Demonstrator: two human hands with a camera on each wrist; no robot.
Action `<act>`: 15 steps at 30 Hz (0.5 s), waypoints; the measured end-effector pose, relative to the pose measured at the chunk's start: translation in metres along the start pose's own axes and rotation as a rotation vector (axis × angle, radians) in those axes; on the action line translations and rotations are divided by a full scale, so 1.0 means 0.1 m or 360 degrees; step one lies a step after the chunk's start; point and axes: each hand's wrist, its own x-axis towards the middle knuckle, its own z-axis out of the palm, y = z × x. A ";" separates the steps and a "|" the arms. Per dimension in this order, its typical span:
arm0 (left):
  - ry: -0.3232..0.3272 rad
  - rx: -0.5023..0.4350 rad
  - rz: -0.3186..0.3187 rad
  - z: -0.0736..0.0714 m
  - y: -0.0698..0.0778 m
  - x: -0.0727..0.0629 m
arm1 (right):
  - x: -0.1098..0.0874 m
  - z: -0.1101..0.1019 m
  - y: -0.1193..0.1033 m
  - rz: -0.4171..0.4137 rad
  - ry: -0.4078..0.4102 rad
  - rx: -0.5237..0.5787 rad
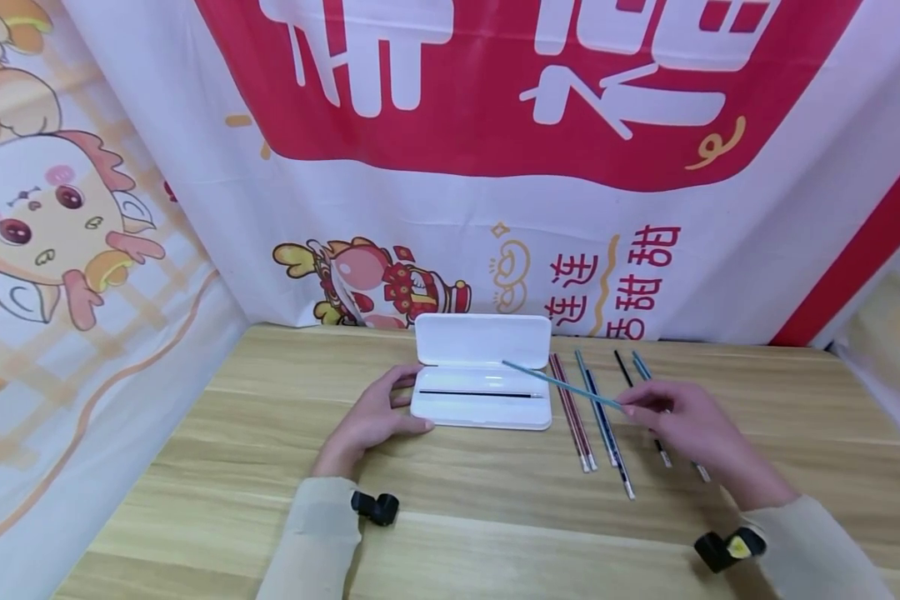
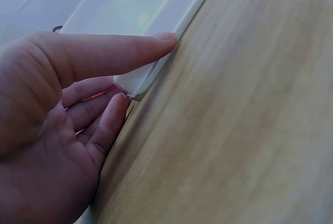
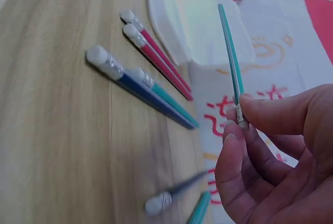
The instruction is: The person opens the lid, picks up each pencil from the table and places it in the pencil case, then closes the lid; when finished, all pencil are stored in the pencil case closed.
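Note:
A white pencil case point(image 1: 482, 423) lies open on the table, its lid leaning up at the back, with one dark pencil point(image 1: 480, 394) lying lengthwise inside. My left hand point(image 1: 378, 412) grips the case's left end, thumb point(image 2: 135, 52) along the front corner and fingers against the side. Between thumb and fingertips, my right hand point(image 1: 678, 417) pinches a teal pencil point(image 3: 231, 52) near its eraser end. That pencil is raised and slants left, its far tip over the case in the head view.
Right of the case lie two red pencils point(image 1: 572, 417), then a teal pencil point(image 3: 164, 96) and a dark blue pencil point(image 1: 610, 433). A black pencil point(image 1: 623, 367) and another teal pencil point(image 1: 640, 365) run partly beneath my right hand. A printed cloth point(image 1: 495, 200) hangs behind the table.

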 end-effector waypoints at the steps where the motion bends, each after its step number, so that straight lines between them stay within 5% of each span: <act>1: -0.0002 -0.0002 -0.0002 0.00 0.00 0.00 | 0.03 0.02 -0.03 -0.0018 -0.0004 -0.0014; 15: 0.0020 0.0023 -0.0021 0.00 0.02 -0.02 | 0.42 0.32 -0.42 -0.0185 -0.0042 -0.0068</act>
